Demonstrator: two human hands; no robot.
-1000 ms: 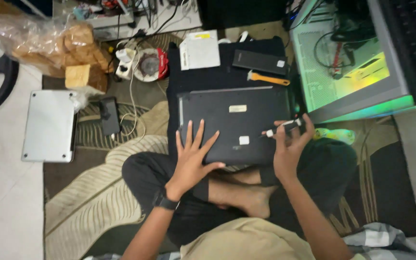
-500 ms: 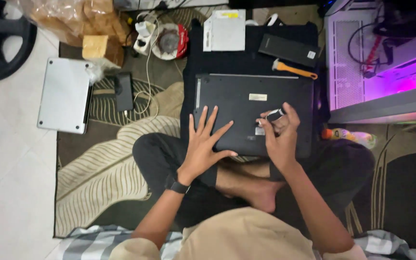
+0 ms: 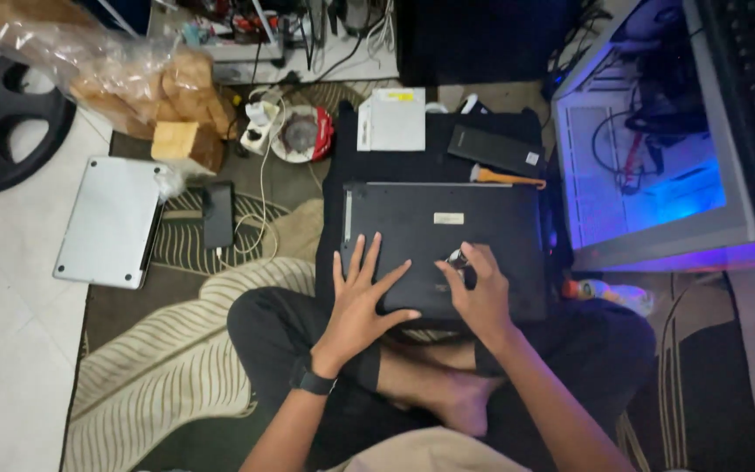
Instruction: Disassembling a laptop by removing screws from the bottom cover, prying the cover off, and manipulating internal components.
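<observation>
Left hand (image 3: 360, 306): fingers splayed flat, steadying upturned black laptop (image 3: 443, 245) | right hand (image 3: 481, 297): fingers pinching small tool (image 3: 456, 259), kept upright.

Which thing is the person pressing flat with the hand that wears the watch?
On the dark mat before the person's crossed legs lies a closed black laptop, underside up. The left hand spreads on it. Unlike the silver laptop on the floor, it is black.
</observation>
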